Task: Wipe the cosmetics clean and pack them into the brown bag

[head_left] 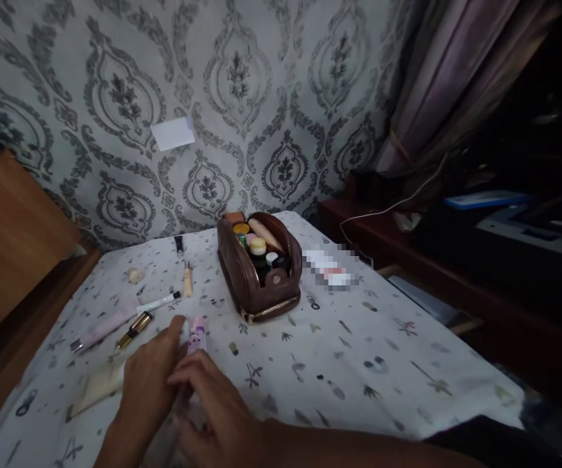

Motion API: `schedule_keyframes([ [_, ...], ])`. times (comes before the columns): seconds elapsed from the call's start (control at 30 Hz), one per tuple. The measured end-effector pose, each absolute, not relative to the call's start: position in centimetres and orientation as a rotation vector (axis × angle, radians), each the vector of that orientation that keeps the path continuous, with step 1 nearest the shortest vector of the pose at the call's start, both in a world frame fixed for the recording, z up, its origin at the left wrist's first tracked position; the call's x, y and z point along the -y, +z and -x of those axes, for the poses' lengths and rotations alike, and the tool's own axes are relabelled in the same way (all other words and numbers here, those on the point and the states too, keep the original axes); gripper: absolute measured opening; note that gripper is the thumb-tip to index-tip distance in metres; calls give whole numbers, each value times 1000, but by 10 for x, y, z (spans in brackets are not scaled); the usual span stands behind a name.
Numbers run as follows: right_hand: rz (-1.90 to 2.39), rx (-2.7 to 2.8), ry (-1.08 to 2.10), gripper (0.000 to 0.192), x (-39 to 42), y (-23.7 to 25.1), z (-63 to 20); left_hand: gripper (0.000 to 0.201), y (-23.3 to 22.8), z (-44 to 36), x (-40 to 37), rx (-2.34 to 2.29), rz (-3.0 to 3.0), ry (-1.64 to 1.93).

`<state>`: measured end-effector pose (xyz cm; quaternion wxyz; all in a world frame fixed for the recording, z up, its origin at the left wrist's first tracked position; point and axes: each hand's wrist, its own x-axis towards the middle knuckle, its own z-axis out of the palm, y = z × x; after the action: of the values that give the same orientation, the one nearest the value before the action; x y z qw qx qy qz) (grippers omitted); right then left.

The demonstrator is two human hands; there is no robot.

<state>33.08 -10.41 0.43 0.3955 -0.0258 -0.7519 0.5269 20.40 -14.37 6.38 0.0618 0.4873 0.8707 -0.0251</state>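
Note:
A small pink tube (197, 335) with a purple cartoon print stands up between my hands. My left hand (147, 374) is closed around it from the left; its inner fingers are hidden. My right hand (215, 406) curls in close below, its fingertips against the left hand; what they grip, if anything, is hidden and blurred. Beside my left wrist lies a pale cream tube (98, 388). Farther out are a gold and black lipstick-like tube (134, 330), a long pale pink tube (108, 327) and a slim white tube with a black cap (158, 303).
An open brown cosmetic bag (232, 286) holds several jars and tubes. A beige tube (188, 281), a small dark tube (179, 246) and a round beige item (135, 275) lie left of it. Right of the bag is a blurred-out packet (329, 266). A patterned wall (236, 123) stands behind.

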Motion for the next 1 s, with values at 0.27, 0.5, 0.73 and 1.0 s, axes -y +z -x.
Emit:
schedule_keyframes([
  [0.27, 34, 1928, 1399, 23, 77, 12, -338, 40, 65, -210, 126, -2528, -1505, -61],
  [0.5, 160, 1914, 1520, 37, 61, 3, -329, 29, 57, -200, 110, -2514, -1551, 45],
  [0.73, 36, 1979, 1528, 21, 47, -5, -330, 32, 61, -164, 83, -2598, -1534, -5],
  [1.0, 156, 1905, 1634, 18, 43, -4, -332, 54, 86, -29, 63, -2927, -1233, -23],
])
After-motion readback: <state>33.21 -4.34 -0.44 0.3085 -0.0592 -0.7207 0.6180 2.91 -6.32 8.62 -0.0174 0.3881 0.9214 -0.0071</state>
